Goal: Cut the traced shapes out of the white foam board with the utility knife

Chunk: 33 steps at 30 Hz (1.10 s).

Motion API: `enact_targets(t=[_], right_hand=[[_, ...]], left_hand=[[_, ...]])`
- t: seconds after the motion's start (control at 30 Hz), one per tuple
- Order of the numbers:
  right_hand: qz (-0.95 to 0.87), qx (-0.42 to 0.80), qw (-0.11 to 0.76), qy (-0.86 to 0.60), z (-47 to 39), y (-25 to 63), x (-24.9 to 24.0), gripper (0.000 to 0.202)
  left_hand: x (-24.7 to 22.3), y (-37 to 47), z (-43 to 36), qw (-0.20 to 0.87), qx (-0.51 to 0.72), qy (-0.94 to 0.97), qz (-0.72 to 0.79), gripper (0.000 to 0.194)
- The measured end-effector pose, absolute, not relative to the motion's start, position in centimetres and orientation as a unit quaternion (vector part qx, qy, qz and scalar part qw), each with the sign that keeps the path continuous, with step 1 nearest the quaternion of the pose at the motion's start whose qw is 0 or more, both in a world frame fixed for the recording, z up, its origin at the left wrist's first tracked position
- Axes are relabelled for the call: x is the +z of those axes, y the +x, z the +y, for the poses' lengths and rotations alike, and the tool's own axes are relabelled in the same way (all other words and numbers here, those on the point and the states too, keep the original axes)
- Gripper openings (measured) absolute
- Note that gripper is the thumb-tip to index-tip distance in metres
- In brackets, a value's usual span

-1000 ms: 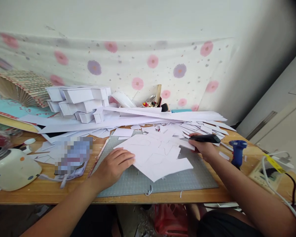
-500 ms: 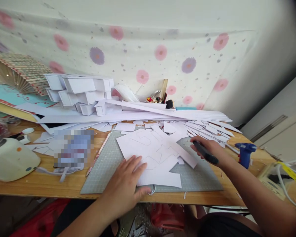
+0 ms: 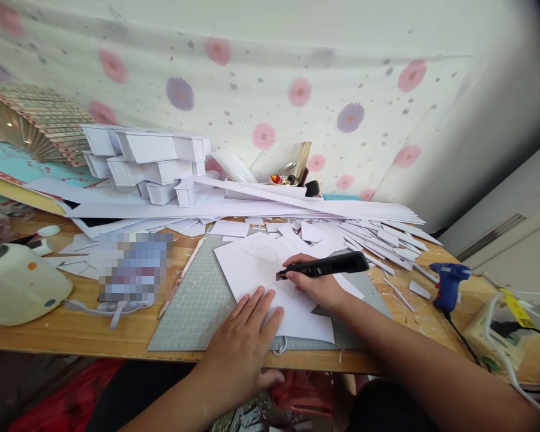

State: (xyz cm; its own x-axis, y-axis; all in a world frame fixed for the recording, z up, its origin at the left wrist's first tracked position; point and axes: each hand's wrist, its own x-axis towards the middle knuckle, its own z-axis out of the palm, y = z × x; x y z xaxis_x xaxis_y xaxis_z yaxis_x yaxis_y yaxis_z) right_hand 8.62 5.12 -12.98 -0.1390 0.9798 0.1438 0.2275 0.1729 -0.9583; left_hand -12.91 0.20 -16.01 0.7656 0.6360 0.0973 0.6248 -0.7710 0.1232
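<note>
1. A person sits at a wooden counter (image 3: 117,336), seen from a camera on their head. A grey cutting mat (image 3: 193,306) lies in front of them, and on it a loose pile of white card sheets (image 3: 252,264) marked with faint pencil outlines.
2. The right hand (image 3: 317,285) is closed around a black craft knife (image 3: 324,266), held almost level, its tip pointing left and meeting the top sheet near the middle of the mat.
3. The left hand (image 3: 245,345) lies open and flat, fingers spread, pressing the near edge of the same sheet where the mat meets the counter edge.
4. The card looks thin, light and fairly stiff. It would likely slide on the sheets beneath, so a flat palm close to the cutting line suits it better than a pinch. Its edges could crease easily.
5. The knife looks slim and light; the grip sits along its body, behind the blade.
6. Counts: two hands, one knife, one cutting mat, one blue glue gun (image 3: 447,285) at the right. The sheets overlap too much to count.
7. Behind them lie many white card strips (image 3: 378,237), a stack of white folded boxes (image 3: 148,165), and a cream appliance (image 3: 18,288) at far left.
</note>
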Motion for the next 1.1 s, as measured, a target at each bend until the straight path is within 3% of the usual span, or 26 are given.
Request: enact_targets(t=[0.4,0.63,1.1], right_hand=[[-0.675,0.370,0.416,-0.484,6.1,9.0,-14.1,0.015],[-0.695,0.350,0.387,-0.494,6.0,9.2,-13.9,0.013],[-0.708,0.328,0.355,-0.516,5.8,9.4,-13.8,0.011]], left_hand=[[-15.7,-12.9,0.7,0.029,0.021,0.952,0.304,0.067],[-19.0,-13.4,0.5,-0.016,0.139,0.948,0.285,0.075],[-19.1,-13.3,0.5,-0.018,0.132,0.940,0.314,0.074]])
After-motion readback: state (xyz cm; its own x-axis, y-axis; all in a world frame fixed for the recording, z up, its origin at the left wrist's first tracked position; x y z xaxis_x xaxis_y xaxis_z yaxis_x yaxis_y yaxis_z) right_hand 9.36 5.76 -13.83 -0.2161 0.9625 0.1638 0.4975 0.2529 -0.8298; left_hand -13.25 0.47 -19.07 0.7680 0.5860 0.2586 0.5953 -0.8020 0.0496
